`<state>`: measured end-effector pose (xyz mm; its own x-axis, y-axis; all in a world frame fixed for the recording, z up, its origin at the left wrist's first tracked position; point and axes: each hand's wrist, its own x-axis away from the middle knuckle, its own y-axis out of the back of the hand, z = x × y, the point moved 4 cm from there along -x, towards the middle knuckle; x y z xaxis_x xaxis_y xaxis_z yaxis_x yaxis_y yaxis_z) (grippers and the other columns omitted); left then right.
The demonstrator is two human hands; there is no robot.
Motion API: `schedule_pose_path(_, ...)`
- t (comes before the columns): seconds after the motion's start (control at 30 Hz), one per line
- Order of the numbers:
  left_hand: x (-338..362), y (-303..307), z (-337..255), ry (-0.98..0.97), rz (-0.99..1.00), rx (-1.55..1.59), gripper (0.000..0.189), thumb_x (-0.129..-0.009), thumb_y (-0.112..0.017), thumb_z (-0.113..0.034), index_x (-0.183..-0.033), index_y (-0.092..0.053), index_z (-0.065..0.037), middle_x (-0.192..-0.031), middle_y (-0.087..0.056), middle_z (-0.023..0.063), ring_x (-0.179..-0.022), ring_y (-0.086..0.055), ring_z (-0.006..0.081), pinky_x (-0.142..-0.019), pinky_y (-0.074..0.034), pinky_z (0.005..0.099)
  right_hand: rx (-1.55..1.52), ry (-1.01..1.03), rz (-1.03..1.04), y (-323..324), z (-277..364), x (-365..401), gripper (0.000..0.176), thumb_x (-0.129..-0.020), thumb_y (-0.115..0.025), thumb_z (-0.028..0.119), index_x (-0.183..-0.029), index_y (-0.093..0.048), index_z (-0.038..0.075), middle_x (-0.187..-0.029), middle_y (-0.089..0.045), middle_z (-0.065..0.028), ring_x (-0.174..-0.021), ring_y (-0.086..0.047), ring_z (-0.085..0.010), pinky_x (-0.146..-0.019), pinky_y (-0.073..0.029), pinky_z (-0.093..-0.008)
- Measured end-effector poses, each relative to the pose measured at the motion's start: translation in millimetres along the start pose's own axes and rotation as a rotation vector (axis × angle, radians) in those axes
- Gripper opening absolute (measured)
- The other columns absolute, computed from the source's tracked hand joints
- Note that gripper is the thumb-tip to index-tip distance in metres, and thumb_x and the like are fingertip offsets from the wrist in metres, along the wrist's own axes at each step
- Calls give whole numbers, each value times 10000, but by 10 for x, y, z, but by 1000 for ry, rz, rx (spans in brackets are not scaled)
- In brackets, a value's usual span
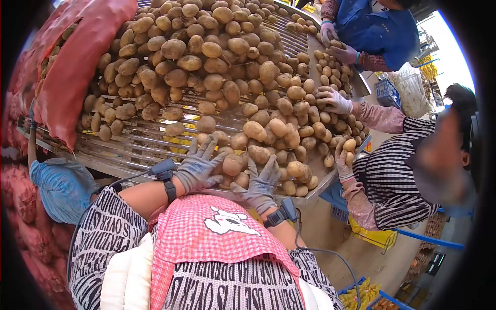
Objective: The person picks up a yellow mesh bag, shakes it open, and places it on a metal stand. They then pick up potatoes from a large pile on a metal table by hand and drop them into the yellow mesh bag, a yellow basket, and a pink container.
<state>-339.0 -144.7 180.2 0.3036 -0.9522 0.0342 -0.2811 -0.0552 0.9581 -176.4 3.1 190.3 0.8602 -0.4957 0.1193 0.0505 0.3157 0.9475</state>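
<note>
My left hand (199,164), in a grey glove, rests at the near edge of a heap of potatoes (212,50) with its fingers stretched forward. My right hand (262,183), gloved the same way, lies on the potatoes to the right, fingers apart and pointing away from me. Between the two hands sits a round brown potato (232,165), with more potatoes just below and beyond it. Neither hand is closed around one. The heap lies on a slatted metal table (139,142).
A red mesh sack (70,77) lies open on the left, near a blue sleeve (62,188). Two co-workers handle potatoes on the right: one in a striped top (392,175), one in blue (369,33). A blue crate (387,93) and yellow bags (369,235) stand beyond the table edge.
</note>
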Motion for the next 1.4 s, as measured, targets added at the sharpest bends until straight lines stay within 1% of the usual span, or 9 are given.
schedule_pose_path(0.27, -660, 536, 360, 151, 20, -174, 684, -804, -700, -421, -1431, -520, -214, -1570, -333, 204, -1474, -265, 373, -1214, -77, 570, 194, 79, -55, 25, -69, -627, 1005, -694, -610, 796, -1487, -453, 200, -1608, -193, -231, -1480, -227, -374, -1146, -44, -677)
schedule_pose_path(0.33, -754, 636, 530, 167, -24, -63, 609, -805, -696, -336, -1378, -552, -185, -1508, -411, 186, -1422, -342, 369, -1192, -167, 543, 178, 26, -8, 233, -51, -729, 834, -781, -625, 696, -1392, -556, 132, -1527, -397, -203, -1413, -371, -335, -1171, -195, -567)
schedule_pose_path(0.4, -886, 741, 631, 181, -67, 49, 538, -807, -692, -252, -1325, -585, -156, -1447, -490, 169, -1370, -419, 364, -1170, -256, 517, -722, -161, -69, 332, -418, -834, 613, -853, -671, 512, -1301, -623, 97, -1390, -554, -187, -1294, -507, -328, -1123, -350, -435)
schedule_pose_path(0.47, -983, 852, 602, 96, -129, 393, 434, -809, -652, -170, -1238, -610, -115, -1330, -573, 137, -1246, -523, 356, -1068, -398, 454, -638, -90, -505, 535, -748, -874, 443, -879, -685, 299, -1260, -642, 78, -1284, -628, -167, -1217, -567, -324, -1062, -425, -360)
schedule_pose_path(0.7, -1544, 407, 74, 247, 33, -229, 540, -821, -650, -305, -1352, -595, -224, -1191, -597, 132, -1171, -548, 297, -999, -344, 449, -214, -305, -220, 533, -1113, -1134, 799, -720, -782, 166, -1440, -436, 129, -1352, -566, -179, -1234, -541, -368, -1077, -416, -429)
schedule_pose_path(0.87, -1499, 536, 246, 165, 294, -87, 643, -720, -765, -326, -1330, -598, -214, -1203, -578, 118, -1171, -539, 305, -979, -338, 470, -213, -412, -87, 626, -1162, -1261, 717, -663, -764, 104, -1324, -487, 102, -1233, -602, -178, -1157, -581, -338, -995, -472, -419)
schedule_pose_path(1.07, -1253, 391, 276, -116, 280, -65, 602, -682, -785, -295, -1247, -608, -182, -1176, -580, 112, -1139, -557, 312, -961, -354, 493, -2017, -336, -408, 536, -1277, -938, 542, -876, -726, 157, -1368, -504, 107, -1244, -606, -91, -1063, -614, -226, -908, -538, -374)
schedule_pose_path(1.2, -1489, 607, 216, -196, 427, -53, 576, -631, -752, -204, -1192, -628, -166, -1106, -597, 120, -1092, -579, 327, -957, -420, 473, -2402, -485, -417, 662, -1120, -926, 451, -936, -689, 349, -1294, -560, 107, -1222, -628, -82, -1042, -631, -241, -860, -568, -379)
schedule_pose_path(1.4, -1838, 746, 640, 324, 191, 1692, 253, -786, -663, -81, -1032, -635, -28, -815, -624, 18, -711, -587, 147, -702, -501, 270, -1647, -468, -318, 805, -1034, -1095, 354, -978, -631, 377, -1172, -623, 82, -1010, -661, -52, -868, -647, -193, -798, -561, -332)
